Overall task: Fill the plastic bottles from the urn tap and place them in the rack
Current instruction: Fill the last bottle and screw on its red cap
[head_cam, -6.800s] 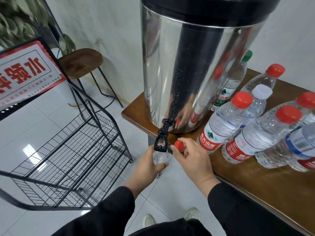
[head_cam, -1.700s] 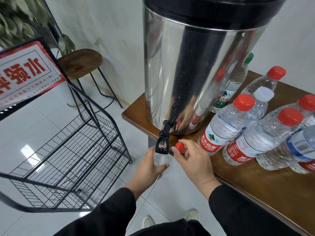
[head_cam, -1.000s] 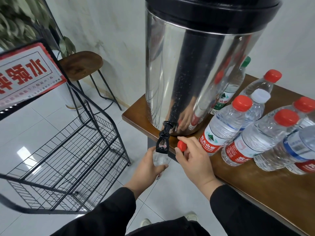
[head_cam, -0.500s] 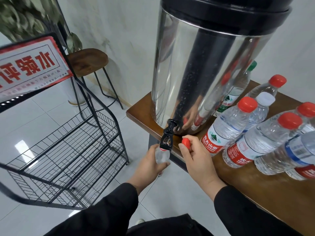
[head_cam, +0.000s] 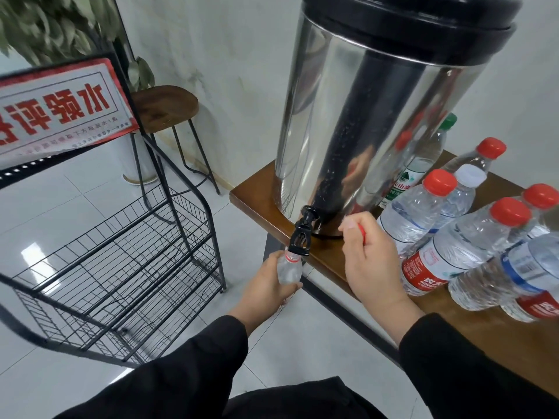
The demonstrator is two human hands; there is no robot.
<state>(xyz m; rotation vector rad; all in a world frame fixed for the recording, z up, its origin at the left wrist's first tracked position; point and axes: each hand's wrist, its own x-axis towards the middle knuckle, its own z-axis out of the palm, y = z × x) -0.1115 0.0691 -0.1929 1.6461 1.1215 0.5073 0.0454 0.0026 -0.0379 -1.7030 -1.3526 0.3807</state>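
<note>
A tall steel urn (head_cam: 348,122) with a black lid stands on the wooden table (head_cam: 254,196). Its black tap (head_cam: 302,235) hangs over the table's front edge. My left hand (head_cam: 266,290) grips an open clear plastic bottle (head_cam: 289,269) upright, its mouth right under the tap. My right hand (head_cam: 367,263) hovers to the right of the tap, fingers closed on the bottle's red cap (head_cam: 361,234), which shows only as a sliver. The black wire rack (head_cam: 121,261) stands on the floor to the left, its shelves bare.
Several capped water bottles (head_cam: 447,255) crowd the table right of the urn, most with red caps, some lying down. A red-and-white sign (head_cam: 57,107) tops the rack. A wooden stool (head_cam: 163,105) and a potted plant (head_cam: 45,25) stand behind it by the wall.
My right hand has turned and drifted a little right of the tap, so the red cap is now mostly hidden in my fingers. The bottle stays under the tap. The view shifted slightly.
</note>
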